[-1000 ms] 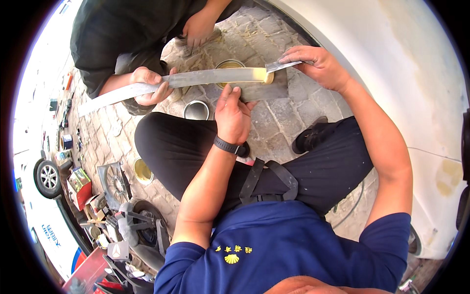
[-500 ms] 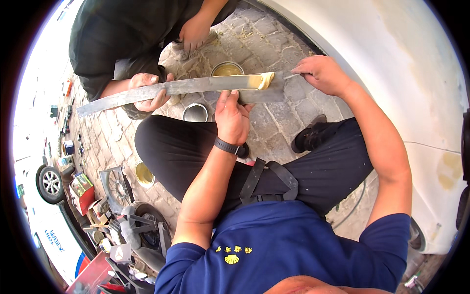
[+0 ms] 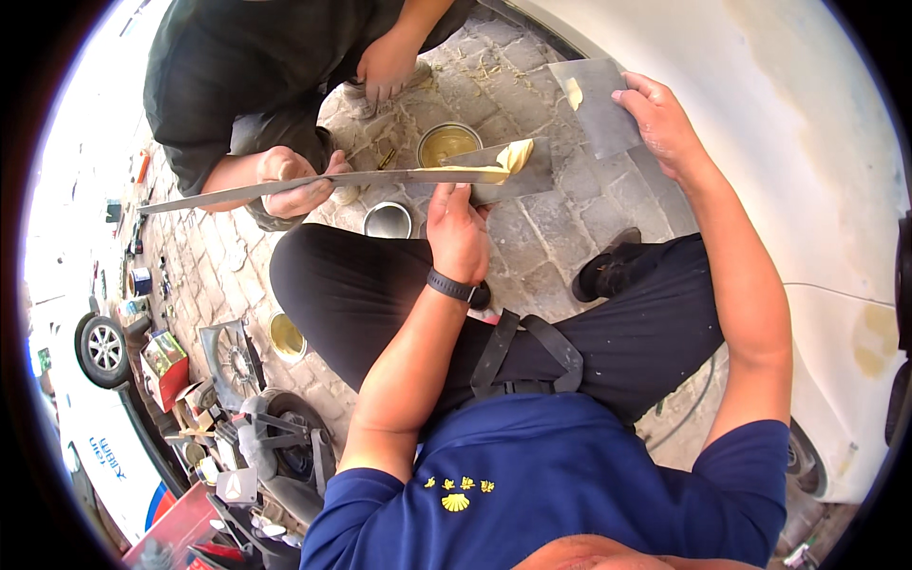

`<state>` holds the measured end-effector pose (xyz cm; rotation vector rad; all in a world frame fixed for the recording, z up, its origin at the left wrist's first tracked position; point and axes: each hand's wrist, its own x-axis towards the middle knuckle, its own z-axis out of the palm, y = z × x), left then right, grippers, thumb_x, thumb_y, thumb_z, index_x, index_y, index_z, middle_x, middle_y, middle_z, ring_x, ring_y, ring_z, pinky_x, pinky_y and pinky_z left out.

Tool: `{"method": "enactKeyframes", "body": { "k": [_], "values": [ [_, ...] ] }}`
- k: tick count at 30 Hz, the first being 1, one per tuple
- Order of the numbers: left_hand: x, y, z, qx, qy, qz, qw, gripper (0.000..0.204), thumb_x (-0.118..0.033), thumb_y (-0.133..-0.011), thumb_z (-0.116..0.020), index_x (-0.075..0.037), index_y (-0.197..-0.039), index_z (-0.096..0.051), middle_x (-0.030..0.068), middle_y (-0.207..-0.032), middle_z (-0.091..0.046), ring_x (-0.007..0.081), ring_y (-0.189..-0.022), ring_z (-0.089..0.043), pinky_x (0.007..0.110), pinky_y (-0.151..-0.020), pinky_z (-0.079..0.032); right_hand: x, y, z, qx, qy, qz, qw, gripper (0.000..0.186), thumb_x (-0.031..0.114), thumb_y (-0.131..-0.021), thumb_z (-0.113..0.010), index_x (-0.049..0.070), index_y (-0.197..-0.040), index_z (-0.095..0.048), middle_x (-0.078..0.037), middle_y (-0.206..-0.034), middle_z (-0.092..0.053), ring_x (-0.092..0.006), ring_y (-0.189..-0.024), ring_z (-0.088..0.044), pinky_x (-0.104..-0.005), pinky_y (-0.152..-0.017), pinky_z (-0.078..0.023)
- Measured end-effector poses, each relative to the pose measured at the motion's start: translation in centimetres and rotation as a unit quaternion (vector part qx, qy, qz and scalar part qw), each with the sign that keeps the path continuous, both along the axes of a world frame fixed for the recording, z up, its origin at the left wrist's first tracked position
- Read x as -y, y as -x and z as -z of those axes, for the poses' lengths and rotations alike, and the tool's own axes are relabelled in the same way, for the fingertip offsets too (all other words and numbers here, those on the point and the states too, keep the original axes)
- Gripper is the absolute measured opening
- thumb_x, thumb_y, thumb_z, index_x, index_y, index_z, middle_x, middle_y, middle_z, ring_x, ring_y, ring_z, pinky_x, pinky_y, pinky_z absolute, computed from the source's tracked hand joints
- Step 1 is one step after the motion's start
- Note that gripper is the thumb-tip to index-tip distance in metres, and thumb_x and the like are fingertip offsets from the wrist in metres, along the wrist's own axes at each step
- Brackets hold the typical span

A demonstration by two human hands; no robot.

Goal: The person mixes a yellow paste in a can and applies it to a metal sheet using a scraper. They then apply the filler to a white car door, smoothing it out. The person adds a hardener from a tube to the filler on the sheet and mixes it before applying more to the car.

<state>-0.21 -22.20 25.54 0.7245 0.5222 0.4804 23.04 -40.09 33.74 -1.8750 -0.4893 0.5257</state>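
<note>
My left hand (image 3: 458,233) is closed on the near edge of a flat grey sheet (image 3: 535,176), a thin plate like a filler spreader. A long narrow metal strip (image 3: 380,178) passes over this sheet, held at its left part by a co-worker's hand (image 3: 293,185). Yellow putty-like paste (image 3: 514,157) is heaped on the strip's right end; whether the strip touches the sheet I cannot tell. Up by the white car panel, my right hand (image 3: 660,122) pinches a second thin grey sheet (image 3: 600,119). A small dab of the paste (image 3: 574,93) clings to its left side.
An open tin of yellowish paste (image 3: 448,144) stands beyond the strip. A round metal lid or tin (image 3: 388,221) and another tin (image 3: 287,337) sit on the stone paving. The white car body (image 3: 826,237) lines my right. Tools, a loose wheel (image 3: 297,437) and parts crowd the left.
My right hand has moved up and away from the left-hand sheet, its own sheet now turned flat into view. The co-worker's strip has tilted edge-on. My left hand has shifted slightly.
</note>
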Motion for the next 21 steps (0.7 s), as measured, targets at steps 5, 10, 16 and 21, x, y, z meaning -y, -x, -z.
{"method": "enactKeyframes", "body": {
  "k": [5,10,16,21],
  "values": [
    [-0.4,0.4,1.3,0.004,-0.01,0.025,1.0,0.029,-0.015,-0.106,-0.049,-0.006,-0.132,-0.058,0.0028,-0.133,-0.063,0.0158,-0.117,-0.058,0.036,-0.096,-0.047,-2.4,2.3,-2.1,0.006,-0.056,-0.019,0.998,0.026,0.018,-0.101,-0.06,-0.001,-0.118,-0.066,0.002,-0.097,-0.064,-0.0072,-0.088,-0.054,-0.027,-0.079,-0.046],
    [-0.3,0.4,0.6,0.011,-0.006,0.035,0.999,0.03,-0.014,-0.105,-0.049,-0.006,-0.132,-0.058,0.0039,-0.13,-0.064,0.0158,-0.116,-0.061,0.035,-0.096,-0.047,-4.7,1.3,-5.0,0.163,-0.044,-0.217,0.961,0.027,0.019,-0.101,-0.063,0.0,-0.12,-0.065,-0.003,-0.104,-0.067,-0.013,-0.094,-0.06,-0.0316,-0.085,-0.049],
    [-0.2,0.5,1.0,0.014,0.007,0.037,0.999,0.03,-0.014,-0.105,-0.051,-0.006,-0.134,-0.057,0.005,-0.134,-0.063,0.0175,-0.119,-0.06,0.036,-0.096,-0.048,-13.7,1.1,-8.0,0.303,-0.1,-0.384,0.866,0.023,0.01,-0.095,-0.058,0.0,-0.115,-0.064,-0.013,-0.103,-0.067,-0.0258,-0.099,-0.063,-0.0379,-0.09,-0.049],
    [0.1,0.3,0.3,0.011,0.024,0.041,0.999,0.031,-0.015,-0.105,-0.05,-0.004,-0.134,-0.057,0.0066,-0.134,-0.063,0.0182,-0.12,-0.06,0.038,-0.099,-0.047,-20.6,2.4,-8.2,0.335,-0.103,-0.522,0.777,0.026,0.006,-0.087,-0.053,-0.004,-0.109,-0.063,-0.023,-0.103,-0.068,-0.0379,-0.104,-0.065,-0.0439,-0.093,-0.049]
  ]
}}
